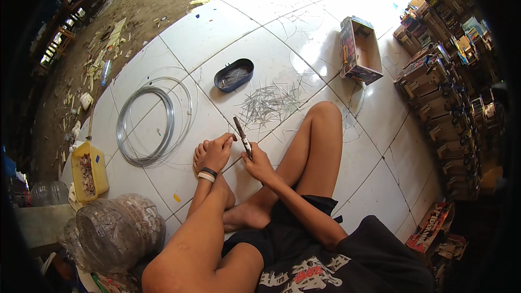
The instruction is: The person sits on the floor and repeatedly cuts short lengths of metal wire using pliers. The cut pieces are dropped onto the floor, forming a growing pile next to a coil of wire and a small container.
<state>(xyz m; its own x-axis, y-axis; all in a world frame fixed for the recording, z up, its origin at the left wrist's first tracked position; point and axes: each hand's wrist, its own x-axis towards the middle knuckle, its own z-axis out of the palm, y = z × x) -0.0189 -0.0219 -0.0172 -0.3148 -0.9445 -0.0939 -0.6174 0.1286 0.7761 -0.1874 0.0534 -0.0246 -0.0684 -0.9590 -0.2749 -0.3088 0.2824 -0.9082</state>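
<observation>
- One coil of thin, shiny metal wire (170,119), its loops roughly circular, lay toward the left edge of the glossy tiled floor (358,184).
- One heap of short, straight wire pieces (266,103), too many to count, spread mid-floor; one dark blue oval container (219,83) just beside it held more.
- One rectangular open box (348,51) with printed sides sat toward the floor's right edge, and one yellow plastic tub (101,176) of small scraps at its left edge.
- The right hand (259,165) was closed around one slender hand tool (240,128), dark-tipped, its exact kind unclear.
- The left hand (218,154), fingers curled, was at the person's foot (199,154), near the tool; whether it held anything could not be told.
</observation>
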